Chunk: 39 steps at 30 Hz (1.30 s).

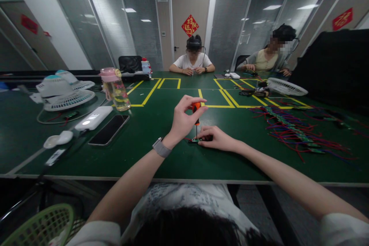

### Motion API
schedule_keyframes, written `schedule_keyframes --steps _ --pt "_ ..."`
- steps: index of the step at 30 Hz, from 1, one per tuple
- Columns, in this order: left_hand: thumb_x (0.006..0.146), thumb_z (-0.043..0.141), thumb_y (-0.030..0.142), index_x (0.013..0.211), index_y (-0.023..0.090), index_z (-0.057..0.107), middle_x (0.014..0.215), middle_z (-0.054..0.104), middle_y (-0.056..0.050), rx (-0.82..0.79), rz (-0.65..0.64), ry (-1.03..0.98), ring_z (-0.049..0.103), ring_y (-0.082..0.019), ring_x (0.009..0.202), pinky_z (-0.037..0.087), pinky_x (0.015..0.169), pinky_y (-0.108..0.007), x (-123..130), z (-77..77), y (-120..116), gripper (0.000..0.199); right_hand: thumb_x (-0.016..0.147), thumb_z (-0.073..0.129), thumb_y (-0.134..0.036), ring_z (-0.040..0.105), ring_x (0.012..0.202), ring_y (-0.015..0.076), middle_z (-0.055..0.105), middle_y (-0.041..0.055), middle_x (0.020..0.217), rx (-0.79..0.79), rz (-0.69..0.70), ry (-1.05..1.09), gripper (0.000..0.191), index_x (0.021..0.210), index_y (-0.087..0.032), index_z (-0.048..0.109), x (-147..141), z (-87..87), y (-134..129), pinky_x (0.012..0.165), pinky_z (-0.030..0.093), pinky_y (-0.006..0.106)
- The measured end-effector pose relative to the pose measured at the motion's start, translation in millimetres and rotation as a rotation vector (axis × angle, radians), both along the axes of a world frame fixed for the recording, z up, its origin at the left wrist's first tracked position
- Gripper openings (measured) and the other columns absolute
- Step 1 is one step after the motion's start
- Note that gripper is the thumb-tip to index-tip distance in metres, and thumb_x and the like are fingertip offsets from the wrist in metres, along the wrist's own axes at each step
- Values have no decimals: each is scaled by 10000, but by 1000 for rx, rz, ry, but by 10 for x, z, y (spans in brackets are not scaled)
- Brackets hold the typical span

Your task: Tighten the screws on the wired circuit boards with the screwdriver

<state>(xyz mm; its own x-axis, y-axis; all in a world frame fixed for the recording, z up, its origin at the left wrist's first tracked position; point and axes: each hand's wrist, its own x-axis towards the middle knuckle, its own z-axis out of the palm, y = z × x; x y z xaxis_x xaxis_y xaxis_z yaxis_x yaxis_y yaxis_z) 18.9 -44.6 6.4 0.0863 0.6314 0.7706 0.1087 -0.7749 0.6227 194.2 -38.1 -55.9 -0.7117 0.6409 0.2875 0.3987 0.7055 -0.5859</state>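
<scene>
Small green circuit board (191, 141) flat on the desk (161, 163), mid-length, nearer the front edge; dark bits and a red wire at its left end, finer detail too small to read. Right hand (219, 138) pinches it with fingertips. Screwdriver (196, 107) upright over it, stubby orange-and-black handle, thin dark shaft, tip down at board. Left hand (186, 117) grips handle, thumb and fingers curled round. Row of similar boards (294, 128), red and blue wires, toward right edge.
</scene>
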Motion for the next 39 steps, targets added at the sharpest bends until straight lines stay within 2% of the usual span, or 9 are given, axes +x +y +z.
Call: schedule_keyframes --steps 2,7,10,15,21,28,32,35,39 --pt "852 637 289 991 221 711 953 594 -40 13 2 15 590 -122 852 513 735 -227 -7 -2 5 172 834 649 -284 516 625 113 563 21 767 -2 0 1 226 994 -152 738 -3 3 -2 578 405 235" --pt "942 462 262 1162 205 639 1059 647 -71 -103 -185 -61 641 -124 834 555 696 -241 14 -3 0 288 834 649 -277 514 625 113 566 22 760 11 -7 -8 228 1003 -152 738 -7 1 -2 585 411 233" --pt "897 557 272 1122 197 656 983 657 -57 -108 -132 -57 636 -118 779 550 665 -228 20 -8 -2 257 836 649 -294 525 638 117 573 27 774 10 -4 -2 231 996 -153 739 -2 -7 3 587 418 233" --pt "858 624 281 998 232 703 976 608 -40 16 13 16 598 -133 875 521 734 -232 -6 -4 -5 168 845 646 -320 527 643 120 582 33 793 14 -2 -12 241 1001 -161 737 4 -14 8 581 415 238" --pt "943 469 281 1143 209 651 1050 656 -66 -89 -146 -59 635 -123 810 548 682 -242 1 -4 2 279 853 640 -316 540 663 130 599 42 806 21 -12 -32 255 1024 -151 733 0 -10 2 600 422 248" --pt "863 619 290 1007 232 709 978 606 -44 5 -10 3 603 -124 835 513 682 -218 -16 -7 -1 179 856 639 -299 569 707 147 628 61 860 26 -8 -41 251 1043 -157 728 -8 15 -10 645 442 265" --pt "948 461 269 1127 225 665 1077 631 -64 -39 -103 -24 624 -120 848 527 705 -231 -1 -11 -3 275 860 636 -307 572 710 149 625 56 833 30 -12 -41 253 1035 -149 728 -15 24 -16 650 442 263" --pt "932 495 270 1183 200 618 1058 667 -67 -95 -152 -88 648 -123 810 544 681 -236 24 -25 8 289 864 632 -307 569 710 147 623 53 833 40 -5 -40 250 1037 -153 727 -16 27 -19 645 437 259" --pt "860 615 243 1054 197 664 941 645 -36 -35 -32 -50 619 -114 788 519 666 -213 24 -34 22 205 863 632 -290 558 694 143 611 51 826 55 -1 -46 248 1046 -153 726 -14 21 -16 632 427 257"
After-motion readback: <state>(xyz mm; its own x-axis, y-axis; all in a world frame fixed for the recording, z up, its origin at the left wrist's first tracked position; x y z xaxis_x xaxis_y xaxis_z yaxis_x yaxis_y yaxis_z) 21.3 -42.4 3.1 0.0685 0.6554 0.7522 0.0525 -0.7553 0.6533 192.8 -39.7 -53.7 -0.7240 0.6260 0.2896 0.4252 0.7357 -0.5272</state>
